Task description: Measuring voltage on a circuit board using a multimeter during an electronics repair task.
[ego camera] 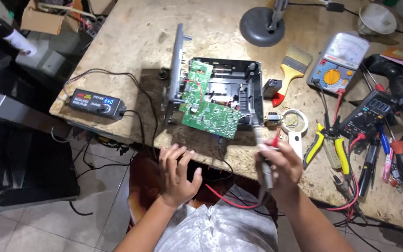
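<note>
Near the workbench's [131,42] left edge lies a black adjustable power supply [95,103] with a lit blue display, its cables trailing over the front edge. Just right of it, toward the middle of the front edge, stands an opened black device casing [239,79] with a green circuit board [208,109] tilted up out of it.

The left hand [177,173] hovers just off the front edge, below the board, its fingers spread and holding nothing. The right hand [280,165] is at the front edge just right of the board, fingers curled around a grey probe [263,158] whose tip points up toward the board's lower right corner; a red probe tip [276,138] shows by the fingertips, and a red lead [229,200] loops below the edge.

Right of that hand lie a white magnifier [295,128] and yellow-handled pliers [327,144]. Further back are a paintbrush [292,70], an analogue multimeter [339,63] and a grey lamp base [261,25]. A black digital multimeter [369,112] sits near the right edge.
</note>
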